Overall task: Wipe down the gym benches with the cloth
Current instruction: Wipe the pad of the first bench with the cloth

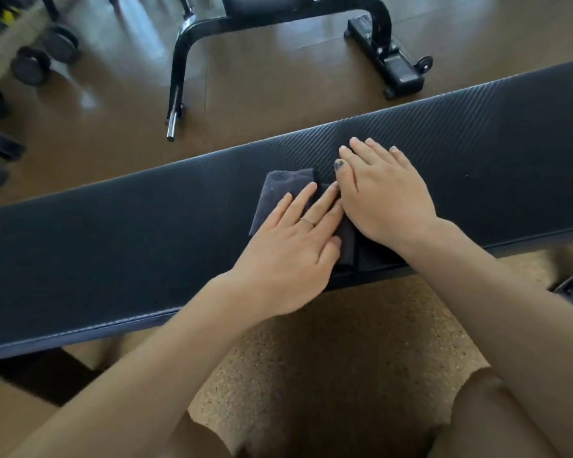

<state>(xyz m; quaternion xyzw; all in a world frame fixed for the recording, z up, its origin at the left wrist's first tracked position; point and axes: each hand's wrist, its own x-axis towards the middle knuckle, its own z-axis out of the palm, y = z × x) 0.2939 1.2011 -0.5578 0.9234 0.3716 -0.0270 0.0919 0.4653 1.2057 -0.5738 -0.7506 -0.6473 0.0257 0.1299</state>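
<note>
Two bare hands are pressing a dark cloth point(286, 190) flat on a long black padded gym bench point(477, 140).

Both hands are lying open, palms down, grasping nothing: the left hand point(288, 242) is resting on the cloth near the middle of the bench, and the right hand point(384, 196) is lying just beside it, overlapping the cloth's right edge with its fingertips reaching the bare pad. To wipe well, the person is probably best keeping the cloth folded flat under even pressure and working along the pad in overlapping strokes, edges included. A second bench frame point(278, 18) and dumbbells point(43, 57) are standing on the floor beyond. No brand, label or writing is readable anywhere.
</note>
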